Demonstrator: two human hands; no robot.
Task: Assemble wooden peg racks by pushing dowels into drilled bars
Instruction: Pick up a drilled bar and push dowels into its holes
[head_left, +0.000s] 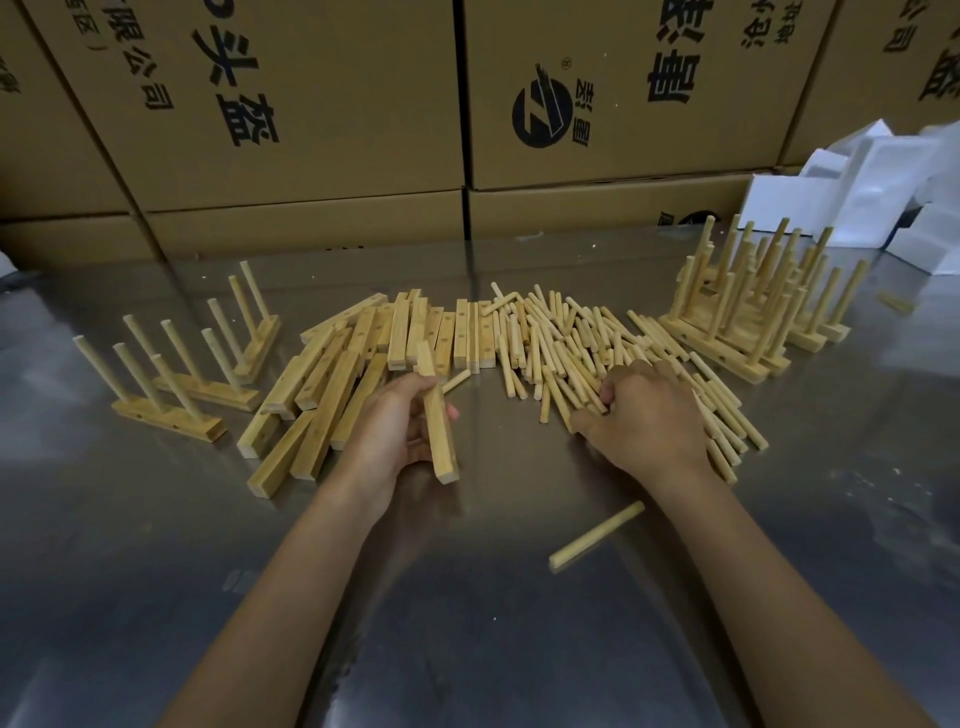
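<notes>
My left hand (397, 428) grips a drilled wooden bar (439, 426), held nearly upright above the metal table (467, 597). A short dowel end (457, 381) pokes out beside the bar near my fingers. My right hand (641, 415) lies on the pile of loose dowels (566, 338), its fingers curled into the dowels; what it holds is hidden. A heap of drilled bars (363, 353) lies behind and left of my left hand. One loose dowel (597, 534) lies on the table between my forearms.
Three finished racks (176, 384) with upright pegs stand at the left. A cluster of finished racks (753, 312) stands at the right. Cardboard boxes (311, 130) wall off the table's back. White foam pieces (857, 197) sit at the far right.
</notes>
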